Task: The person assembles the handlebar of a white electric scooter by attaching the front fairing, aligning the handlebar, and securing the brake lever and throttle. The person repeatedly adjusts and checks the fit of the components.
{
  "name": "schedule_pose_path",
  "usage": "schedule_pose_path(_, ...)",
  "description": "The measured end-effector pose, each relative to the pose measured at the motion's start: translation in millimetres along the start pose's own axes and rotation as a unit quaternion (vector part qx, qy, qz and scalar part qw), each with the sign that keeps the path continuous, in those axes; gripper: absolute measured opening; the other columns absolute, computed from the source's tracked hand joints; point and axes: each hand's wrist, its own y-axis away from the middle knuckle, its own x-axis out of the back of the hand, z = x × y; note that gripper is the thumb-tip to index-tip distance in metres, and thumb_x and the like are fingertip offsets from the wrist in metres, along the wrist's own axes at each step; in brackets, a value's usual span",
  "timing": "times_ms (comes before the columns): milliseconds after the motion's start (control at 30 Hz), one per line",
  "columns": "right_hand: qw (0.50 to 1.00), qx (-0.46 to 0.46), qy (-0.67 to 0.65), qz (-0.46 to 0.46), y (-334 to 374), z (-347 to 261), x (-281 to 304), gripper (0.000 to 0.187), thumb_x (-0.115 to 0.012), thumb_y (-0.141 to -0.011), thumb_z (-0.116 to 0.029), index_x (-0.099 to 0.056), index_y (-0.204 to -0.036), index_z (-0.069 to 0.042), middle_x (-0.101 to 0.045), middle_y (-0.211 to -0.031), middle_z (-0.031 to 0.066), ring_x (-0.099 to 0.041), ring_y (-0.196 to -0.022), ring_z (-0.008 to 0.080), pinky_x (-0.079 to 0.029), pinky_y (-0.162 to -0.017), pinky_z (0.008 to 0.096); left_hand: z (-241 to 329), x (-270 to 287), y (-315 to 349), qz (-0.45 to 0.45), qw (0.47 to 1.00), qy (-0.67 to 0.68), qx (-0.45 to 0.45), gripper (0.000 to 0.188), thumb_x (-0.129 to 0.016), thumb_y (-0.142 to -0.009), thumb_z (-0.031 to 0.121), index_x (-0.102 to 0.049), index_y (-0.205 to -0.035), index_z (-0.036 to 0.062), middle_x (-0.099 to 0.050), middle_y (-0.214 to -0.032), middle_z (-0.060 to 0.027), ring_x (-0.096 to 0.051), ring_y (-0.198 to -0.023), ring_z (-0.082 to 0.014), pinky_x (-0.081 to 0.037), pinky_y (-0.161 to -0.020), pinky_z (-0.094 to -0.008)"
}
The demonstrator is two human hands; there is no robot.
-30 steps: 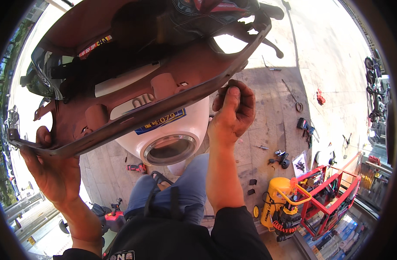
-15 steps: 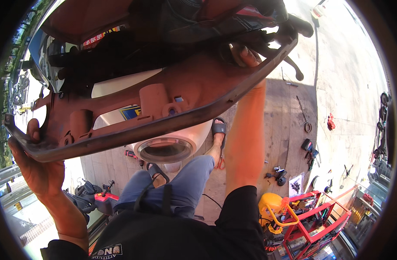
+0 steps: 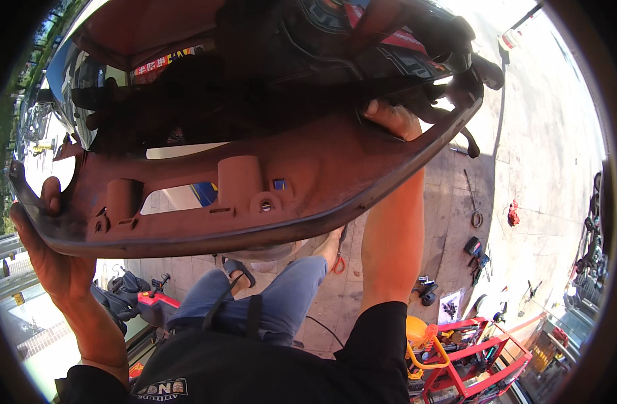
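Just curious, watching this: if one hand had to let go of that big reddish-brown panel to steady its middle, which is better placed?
Probably the right hand: it grips the panel along its upper edge, nearer the centre. The left hand clasps the far left end, seemingly bearing that corner.

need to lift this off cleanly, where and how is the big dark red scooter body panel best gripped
Probably by its two ends, from below and outside. The dark red panel is long and curved with a thick rolled lower rim that fingers can wrap around. The left hand cups the left end's rim from underneath; the right hand grips the inner edge near the right end. The middle holds bosses and cutouts, poorer grips.
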Motion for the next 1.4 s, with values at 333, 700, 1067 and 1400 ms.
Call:
schedule_pose_path(333, 0.999, -0.014, 0.046, -0.003, 5, -15, -5, 0.043, -0.058, -0.093, -0.014, -0.050, -0.131, 0.005, -0.063, -0.120, 0.0168, -0.063, -0.107, 0.0282, -0.053, -0.090, 0.0392, 1, 25, -2, 0.053, 0.998, -0.026, -0.015, 0.058, -0.049, -0.102, 0.051, -0.052, -0.129, -0.0010, -0.064, -0.125, -0.0077, -0.053, -0.130, -0.0276, -0.045, -0.109, -0.0445)
schedule_pose_path(700, 0.997, 0.006, 0.074, 0.007, 2, 1, -9, 0.041, -0.058, -0.093, -0.013, -0.051, -0.129, 0.005, -0.063, -0.118, 0.0167, -0.063, -0.105, 0.0286, -0.053, -0.089, 0.0391, 26, 58, 9, 0.076, 0.994, 0.076, -0.011, 0.054, -0.070, -0.089, 0.009, -0.050, -0.139, -0.0006, -0.036, -0.154, -0.0218, -0.014, -0.151, -0.0404, -0.020, -0.122, -0.0582)
schedule_pose_path(1067, 0.997, 0.011, 0.075, -0.004, -19, 10, 1, 0.040, -0.059, -0.092, -0.013, -0.052, -0.127, 0.005, -0.063, -0.117, 0.0166, -0.063, -0.104, 0.0290, -0.053, -0.088, 0.0390, 26, 41, 4, -0.053, 0.997, 0.054, 0.022, 0.055, -0.061, -0.096, 0.018, -0.044, -0.144, -0.0006, -0.033, -0.157, -0.0215, -0.015, -0.152, -0.0359, -0.014, -0.122, -0.0601)
schedule_pose_path(1400, 0.996, 0.009, 0.086, -0.021, -37, 3, 3, 0.039, -0.059, -0.091, -0.012, -0.053, -0.126, 0.004, -0.064, -0.116, 0.0166, -0.064, -0.102, 0.0293, -0.053, -0.087, 0.0390, 26, 37, 1, -0.091, 0.994, 0.048, 0.045, 0.062, -0.063, -0.096, 0.029, -0.042, -0.147, -0.0005, -0.049, -0.148, -0.0143, -0.029, -0.148, -0.0294, -0.014, -0.124, -0.0510)
